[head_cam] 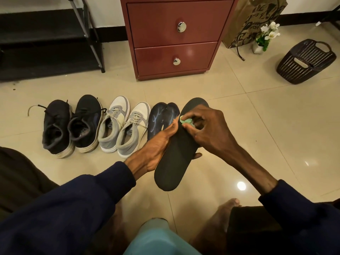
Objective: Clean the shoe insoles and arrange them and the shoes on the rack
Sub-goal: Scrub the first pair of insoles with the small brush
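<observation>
Standing at the far left is the black rack [36, 36], and three pairs of shoes [123, 126] are sitting in a row on the floor nearby, likely staged for shelving. The left hand [158, 146] is gripping the black insole [176, 153] by its edge, steadying it mid-air, while the right hand [207, 129] is pinching a green cloth [186, 120] against its toe end. Print on the far paper bag [252, 21] is too unclear to read.

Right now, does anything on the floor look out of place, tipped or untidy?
Yes. The dark brown slatted plastic basket at far right appears tipped over. The leftmost black lace-up sneaker has a loose lace trailing left across the tiled floor.
</observation>
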